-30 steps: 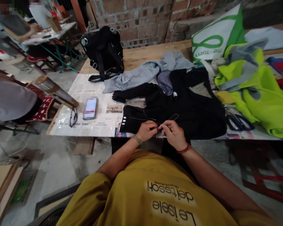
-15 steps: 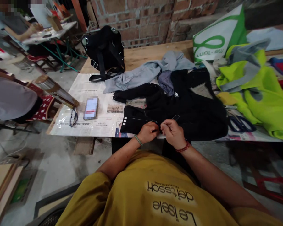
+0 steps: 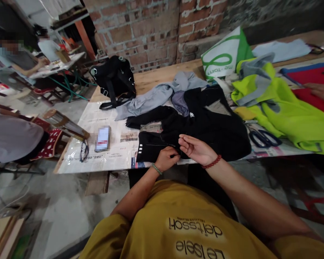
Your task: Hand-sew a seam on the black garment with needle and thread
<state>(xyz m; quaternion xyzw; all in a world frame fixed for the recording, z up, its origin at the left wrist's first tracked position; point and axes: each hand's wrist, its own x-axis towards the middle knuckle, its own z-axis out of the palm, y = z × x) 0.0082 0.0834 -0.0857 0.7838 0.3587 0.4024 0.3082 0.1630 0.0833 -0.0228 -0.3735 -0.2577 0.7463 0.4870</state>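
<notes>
A black long-sleeved top (image 3: 218, 135) lies lengthwise left to right on the tabletop (image 3: 118, 160) beyond the left hand (image 3: 167, 159), nearer and curled at its edge, and the right hand (image 3: 197, 149), raised and half-curled; whether either pinches anything, I cannot tell.

Clothing workshop — brick wall (image 3: 140, 32), worktable (image 3: 153, 76), black garment (image 3: 213, 126), scissors (image 3: 265, 139), people (image 3: 27, 67) at farther table (image 3: 66, 65)

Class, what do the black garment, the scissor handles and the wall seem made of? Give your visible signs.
Black garment: soft, matt cloth, judging by its folds; knit or woven, I cannot tell.
Scissor handles: probably smooth plastic, given their dark, even colour.
Wall: apparently brick, rough and matt, shown by reddish blocks with pale mortar lines.
</notes>
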